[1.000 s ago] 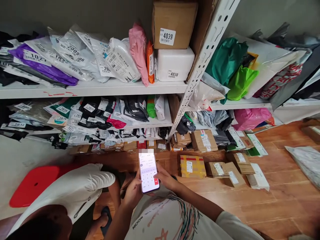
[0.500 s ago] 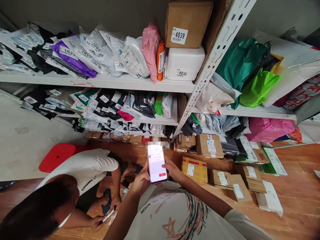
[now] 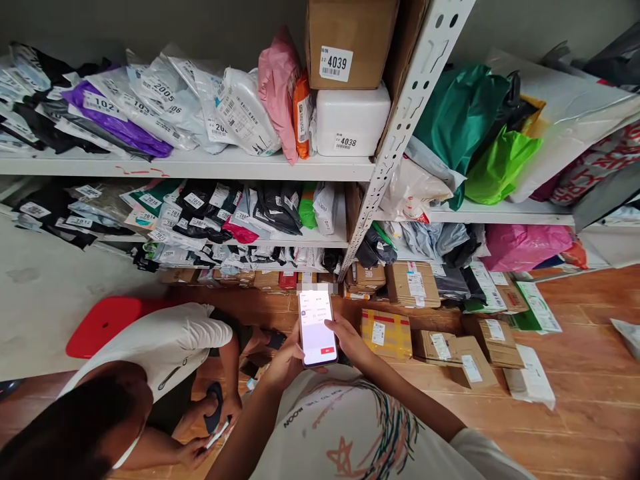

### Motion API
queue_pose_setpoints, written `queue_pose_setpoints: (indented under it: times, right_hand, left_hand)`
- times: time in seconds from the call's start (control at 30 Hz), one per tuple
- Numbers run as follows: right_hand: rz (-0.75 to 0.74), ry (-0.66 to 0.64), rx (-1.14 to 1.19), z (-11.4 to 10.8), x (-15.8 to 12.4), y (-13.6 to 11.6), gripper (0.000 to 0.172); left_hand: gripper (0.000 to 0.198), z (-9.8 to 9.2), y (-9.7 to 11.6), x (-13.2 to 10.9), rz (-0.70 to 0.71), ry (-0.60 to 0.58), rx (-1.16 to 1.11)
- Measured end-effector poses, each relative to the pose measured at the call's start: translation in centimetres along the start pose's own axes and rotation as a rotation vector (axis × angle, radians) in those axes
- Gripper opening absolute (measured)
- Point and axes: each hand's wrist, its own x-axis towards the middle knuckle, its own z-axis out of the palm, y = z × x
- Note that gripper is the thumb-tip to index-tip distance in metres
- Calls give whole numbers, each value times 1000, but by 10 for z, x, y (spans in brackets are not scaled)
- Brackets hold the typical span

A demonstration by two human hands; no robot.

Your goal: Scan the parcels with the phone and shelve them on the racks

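A phone (image 3: 318, 330) with a lit, mostly white screen is held upright in front of my shirt. My left hand (image 3: 289, 360) is wrapped round its lower left side. My right hand (image 3: 349, 339) is at its right edge, the thumb over the screen and the other fingers curled beside or behind the phone, partly hidden. A red button shows near the bottom of the screen.
White shelves (image 3: 300, 171) ahead hold many labelled parcels. Cardboard boxes (image 3: 385, 333) lie on the wooden floor at the right. A person (image 3: 165, 360) in a white shirt sits low at the left, holding a phone, near a red stool (image 3: 100, 325).
The view has shifted slightly, so the shelves and parcels appear further left. Both my hands stay at the phone, with my right thumb still over the screen.
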Motion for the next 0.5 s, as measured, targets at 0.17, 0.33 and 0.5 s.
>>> queue_pose_setpoints:
  times: [0.17,0.33,0.5]
  right_hand:
    - [8,-41,11,-1,6,11,33]
    - [63,-148,63,-4,2,19,59]
    - [59,44,143,-6,-1,40,47]
  left_hand:
    - [97,-11,1,-1,-3,33,17]
    - [95,-29,-8,10,-119,43,40]
    - [96,-39,-17,29,-260,-17,258]
